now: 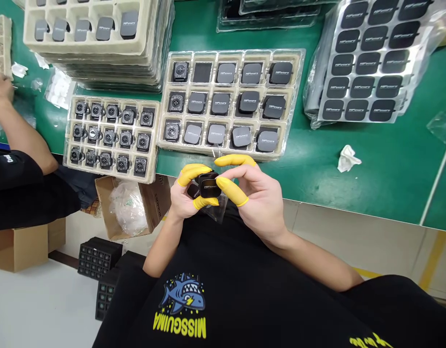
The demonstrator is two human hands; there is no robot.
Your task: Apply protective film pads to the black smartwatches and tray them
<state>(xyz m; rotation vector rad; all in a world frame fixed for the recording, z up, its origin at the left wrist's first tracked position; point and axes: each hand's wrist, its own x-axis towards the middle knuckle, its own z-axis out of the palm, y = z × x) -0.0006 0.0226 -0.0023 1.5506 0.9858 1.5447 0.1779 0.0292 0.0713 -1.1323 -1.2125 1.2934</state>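
A dark square watch (209, 185) with faint lettering on its face is held over the table's front edge. My left hand (188, 193), with yellow finger covers, pinches it from the left side. My right hand (257, 193) is at its right, the yellow-covered thumb touching the watch's edge and the index finger curled close by; a bit of clear film hangs near these fingers. Just beyond my hands lies a tray (223, 151) with square black pieces marked with lettering and a few watches in its left column. Left of it sits a second tray (112, 168) full of watches.
Stacked trays (150, 67) stand at the back left, sheets of black labels (368, 63) at the back right. Crumpled white paper (348, 158) lies on the green table (382, 179). Another person's arm (23, 123) is at far left. An open carton (157, 200) stands below.
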